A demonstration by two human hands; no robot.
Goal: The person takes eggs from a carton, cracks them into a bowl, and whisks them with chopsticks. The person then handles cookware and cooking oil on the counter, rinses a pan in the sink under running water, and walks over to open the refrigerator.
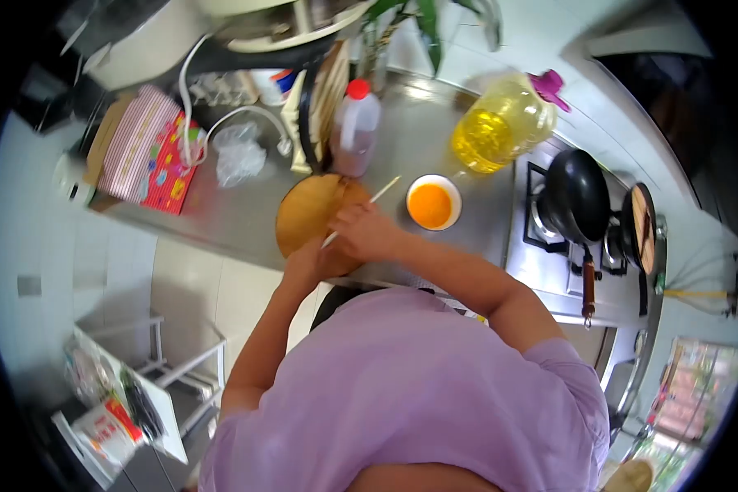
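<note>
Both hands meet over the front of a round wooden cutting board (295,215). My right hand (362,232) is closed around pale chopsticks (385,189), whose upper tips point up and right past the fingers. Close against it, my left hand (310,261) is closed near the chopsticks' lower end; its fingertips are partly covered, and what they grip cannot be made out. Just right of the board stands a white bowl (410,215) of orange beaten egg (430,204). A red-capped plastic bottle (358,131) stands behind the board.
At the back right sits a big jug of yellow oil (492,131). A black wok (578,195) rests on the gas stove (541,262), its handle toward me. Left on the counter (238,213) are a plastic bag (239,156), a white cord (246,108) and a patterned box (152,156).
</note>
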